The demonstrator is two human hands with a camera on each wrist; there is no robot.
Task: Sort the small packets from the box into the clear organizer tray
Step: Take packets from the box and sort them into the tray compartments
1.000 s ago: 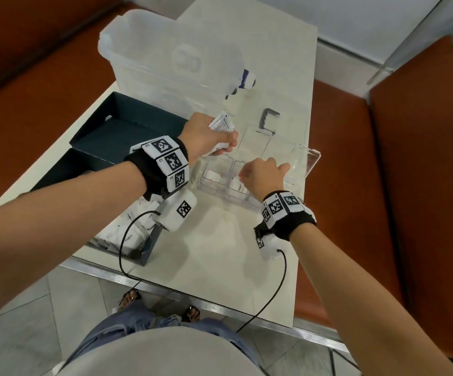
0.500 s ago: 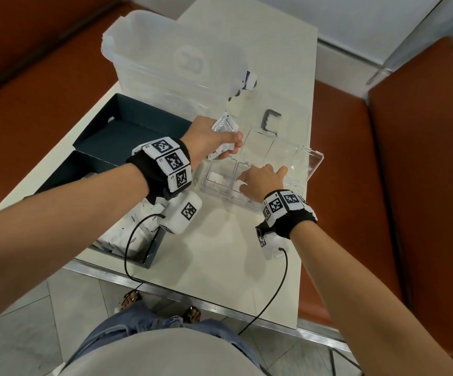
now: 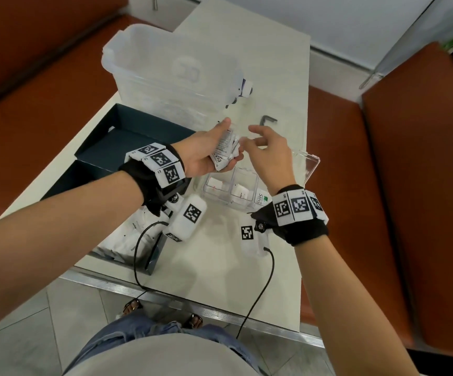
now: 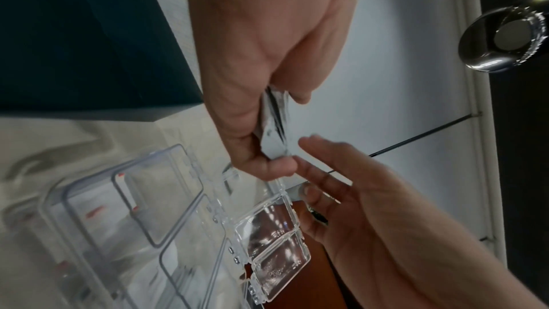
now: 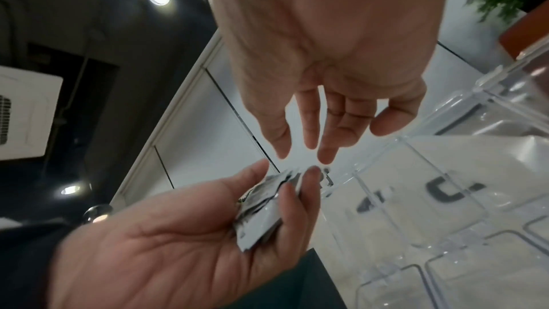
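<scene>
White packets (image 3: 224,150) with dark print sit mid-frame above the clear organizer tray (image 3: 310,169); the dark teal box (image 3: 127,131) lies centre-left on a cream tabletop (image 3: 220,267). Black wristbands (image 3: 305,229) carry black-and-white square-code tags, and rust-orange seats (image 3: 409,185) fill both sides.

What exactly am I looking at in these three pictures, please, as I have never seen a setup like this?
There is no machine here: a person sorts packets with bare hands, wearing a camera on the head and one on each wrist. The wide picture is from the head, looking down at a pale table. The other two look along each hand from the wrist.

The left hand holds a small bundle of white packets in its grip. The right hand, fingers relaxed and holding nothing, reaches towards them. Below lies the clear organizer tray, lid open, with a few packets already in its compartments. To the left is a dark box, beyond it a large translucent bin, and a bent hex key.
</scene>
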